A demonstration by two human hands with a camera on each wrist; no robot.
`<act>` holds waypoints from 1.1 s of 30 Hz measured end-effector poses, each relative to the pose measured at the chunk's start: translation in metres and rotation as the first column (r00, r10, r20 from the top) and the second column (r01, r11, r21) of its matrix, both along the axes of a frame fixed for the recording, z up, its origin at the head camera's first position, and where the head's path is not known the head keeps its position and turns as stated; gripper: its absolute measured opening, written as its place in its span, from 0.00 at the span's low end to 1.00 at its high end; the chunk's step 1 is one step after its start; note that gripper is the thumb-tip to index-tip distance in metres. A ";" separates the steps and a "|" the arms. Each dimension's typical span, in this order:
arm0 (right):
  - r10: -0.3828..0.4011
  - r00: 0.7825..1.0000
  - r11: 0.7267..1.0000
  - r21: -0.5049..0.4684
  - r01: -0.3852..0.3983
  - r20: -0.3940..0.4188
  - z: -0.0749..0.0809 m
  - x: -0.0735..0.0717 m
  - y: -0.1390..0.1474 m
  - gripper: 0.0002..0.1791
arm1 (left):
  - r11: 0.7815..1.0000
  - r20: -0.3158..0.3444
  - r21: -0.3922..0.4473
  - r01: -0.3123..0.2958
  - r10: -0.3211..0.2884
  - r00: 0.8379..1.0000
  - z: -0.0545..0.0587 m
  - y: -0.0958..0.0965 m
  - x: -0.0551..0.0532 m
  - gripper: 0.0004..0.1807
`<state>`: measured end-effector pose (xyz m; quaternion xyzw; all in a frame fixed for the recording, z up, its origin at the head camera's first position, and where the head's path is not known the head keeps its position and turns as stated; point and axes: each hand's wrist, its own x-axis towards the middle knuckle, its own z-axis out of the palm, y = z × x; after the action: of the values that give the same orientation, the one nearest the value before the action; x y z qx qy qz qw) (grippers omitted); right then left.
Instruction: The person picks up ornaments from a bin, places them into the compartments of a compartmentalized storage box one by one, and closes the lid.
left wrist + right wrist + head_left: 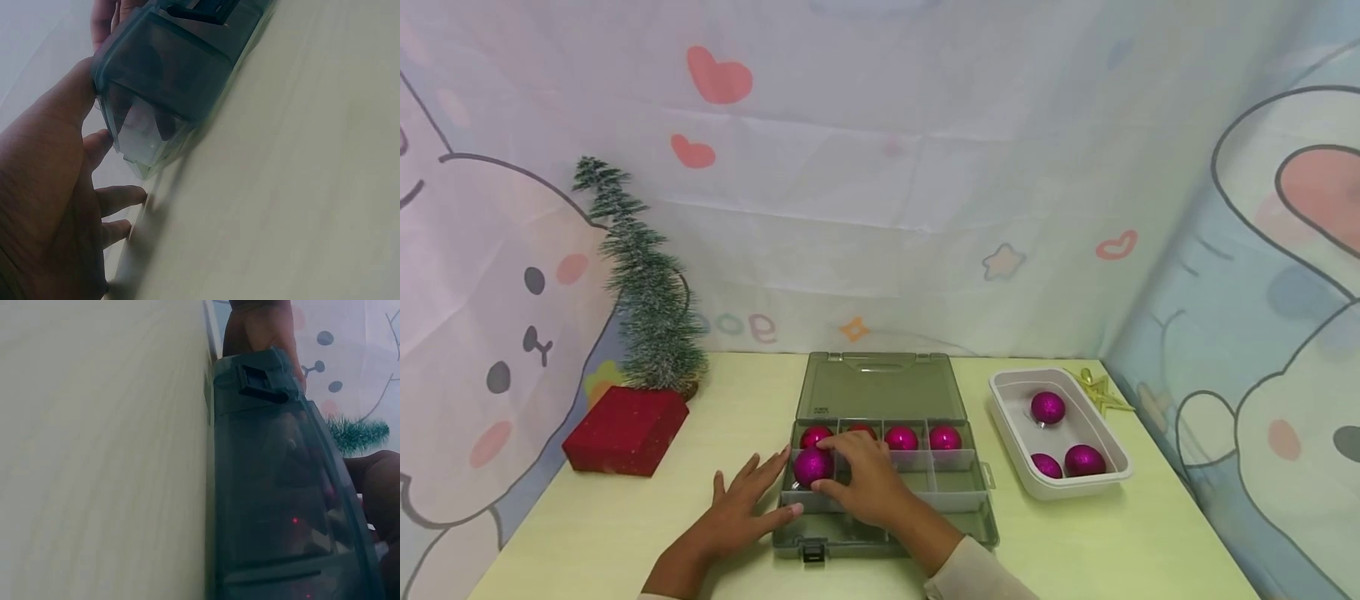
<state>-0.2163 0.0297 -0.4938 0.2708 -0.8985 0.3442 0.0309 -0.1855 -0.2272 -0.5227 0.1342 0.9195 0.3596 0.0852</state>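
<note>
A dark translucent divided box (835, 548) lies on the table with its lid (880, 387) swung back. My right hand (874, 482) pinches a purple glittery bauble (812, 468) between thumb and fingers at the left compartment of the middle row. Pinkish-red baubles (901, 438) sit in the back row, one per compartment; the fingers partly cover some. Against the box's left side rests my left hand (737, 517), fingers spread and thumb near the rim. The left wrist view has that hand (50, 169) beside the box wall (169, 69); the right wrist view cuts off the right hand (384, 494).
Right of the box stands a white tray (1000, 417) with three purple baubles (1048, 408). A gold star (1099, 390) lies behind it. At the left, a small artificial tree (651, 292) rises behind a red block (625, 429). A printed cloth (880, 208) hangs along the table's back.
</note>
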 end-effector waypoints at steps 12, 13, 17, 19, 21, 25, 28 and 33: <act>-0.035 0.999 0.999 0.020 0.035 0.000 0.000 0.003 -0.005 0.28 | 1.000 -0.007 0.002 -0.002 0.002 1.000 0.001 0.001 -0.001 0.51; -0.038 0.999 0.999 0.019 0.038 0.008 0.000 0.002 -0.006 0.28 | 1.000 -0.007 0.001 -0.004 0.004 1.000 0.001 0.001 -0.001 0.51; -0.051 0.998 0.999 0.017 0.051 0.024 -0.001 0.001 -0.006 0.27 | 1.000 -0.008 -0.011 -0.005 0.005 1.000 0.000 0.000 -0.002 0.51; -0.052 0.998 0.999 0.012 0.051 0.029 -0.002 0.000 -0.006 0.26 | 1.000 -0.014 -0.017 -0.005 0.005 1.000 -0.001 -0.001 -0.002 0.51; -0.049 0.998 0.999 0.008 0.049 0.033 -0.002 0.000 -0.006 0.26 | 1.000 -0.016 -0.018 -0.005 0.005 1.000 -0.001 -0.001 -0.003 0.51; -0.045 0.998 0.999 0.010 0.045 0.040 -0.002 0.000 -0.005 0.25 | 1.000 -0.012 -0.014 -0.007 0.006 1.000 -0.002 -0.001 -0.003 0.51; -0.043 0.998 0.999 0.019 0.042 0.040 -0.002 0.002 -0.005 0.24 | 1.000 -0.009 -0.012 -0.007 0.007 1.000 -0.002 0.000 -0.002 0.51; -0.043 0.998 0.999 0.026 0.042 0.037 0.000 0.003 -0.004 0.22 | 1.000 -0.007 -0.011 -0.008 0.008 1.000 -0.001 0.001 0.000 0.51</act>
<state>-0.2132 0.0257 -0.4935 0.2453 -0.9088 0.3372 0.0179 -0.1859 -0.2263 -0.5232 0.1313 0.9222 0.3544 0.0813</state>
